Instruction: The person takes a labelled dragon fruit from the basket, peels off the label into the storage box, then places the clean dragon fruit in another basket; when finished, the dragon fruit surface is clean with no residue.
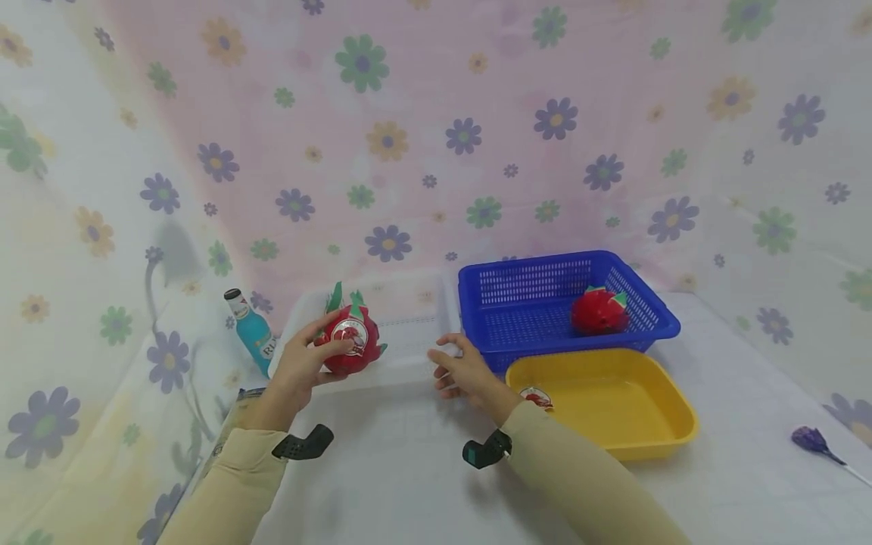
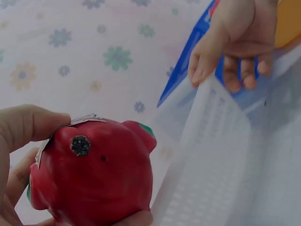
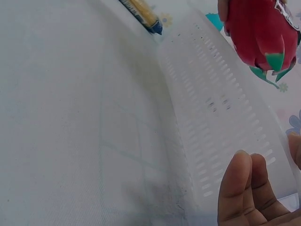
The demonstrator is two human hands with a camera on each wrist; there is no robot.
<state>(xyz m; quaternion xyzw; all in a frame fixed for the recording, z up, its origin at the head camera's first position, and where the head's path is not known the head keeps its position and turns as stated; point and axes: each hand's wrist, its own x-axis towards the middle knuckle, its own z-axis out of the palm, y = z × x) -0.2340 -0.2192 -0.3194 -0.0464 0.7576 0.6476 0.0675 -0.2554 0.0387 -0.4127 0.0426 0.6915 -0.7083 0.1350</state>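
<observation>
My left hand (image 1: 300,367) grips a red dragon fruit (image 1: 364,344) with green tips and a round paper label, its thumb pressing on the label. The fruit is held above the white slotted basket (image 1: 409,378); in the left wrist view the dragon fruit (image 2: 108,174) shows its dark stem end. My right hand (image 1: 466,371) is at the basket's right front corner, fingers bent loosely with a gap to the thumb. In the right wrist view its fingers (image 3: 235,186) are in front of the slotted wall (image 3: 216,108); whether they touch it, I cannot tell.
Right of the white basket is a blue basket (image 1: 470,295) holding another dragon fruit (image 1: 599,312). A yellow tray (image 1: 613,452) is in front, with a round label (image 1: 537,397) partly behind my right wrist. A blue bottle (image 1: 253,333) stands left; a purple-wrapped lollipop (image 1: 811,439) lies far right.
</observation>
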